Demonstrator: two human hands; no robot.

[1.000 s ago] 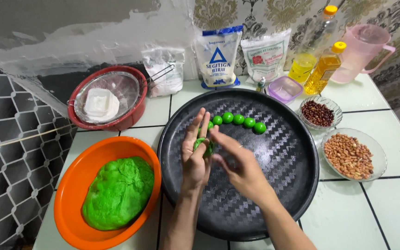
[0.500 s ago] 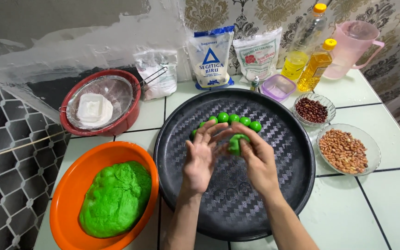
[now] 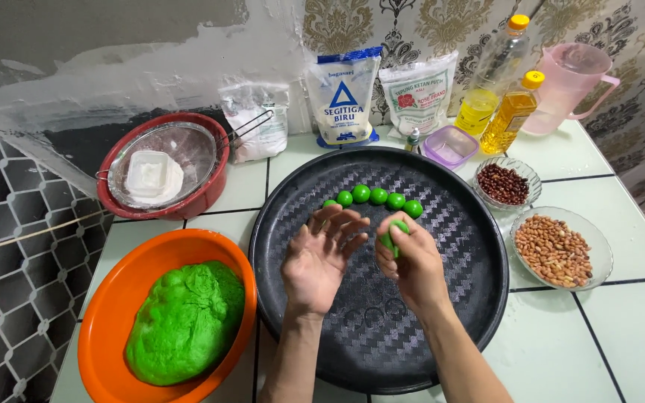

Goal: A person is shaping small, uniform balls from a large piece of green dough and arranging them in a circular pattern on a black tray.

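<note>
Over the middle of the round black woven-pattern tray (image 3: 442,328), seen from the head camera, the right hand (image 3: 412,261) is closed loosely round a small green dough ball (image 3: 391,237), which peeps out between thumb and fingers. The left hand (image 3: 321,257) is beside it, palm up, fingers spread wide and holding nothing.

Toward the tray's far edge a short curved row of finished green dough balls (image 3: 377,197) lies just beyond the fingertips, the balls touching one another. At the bench's near left corner sits an orange plastic basin (image 3: 106,321) with a big lump of green dough (image 3: 184,321).

The risks, as I judge them: the soft ball could be squashed out of round by too tight a grip, or stick to the palm. Set down carelessly, it might knock the row and send the balls rolling across the smooth tray. A sleeveless forearm swinging right could also catch the glass bowl of peanuts (image 3: 560,248) near the tray's right edge.
</note>
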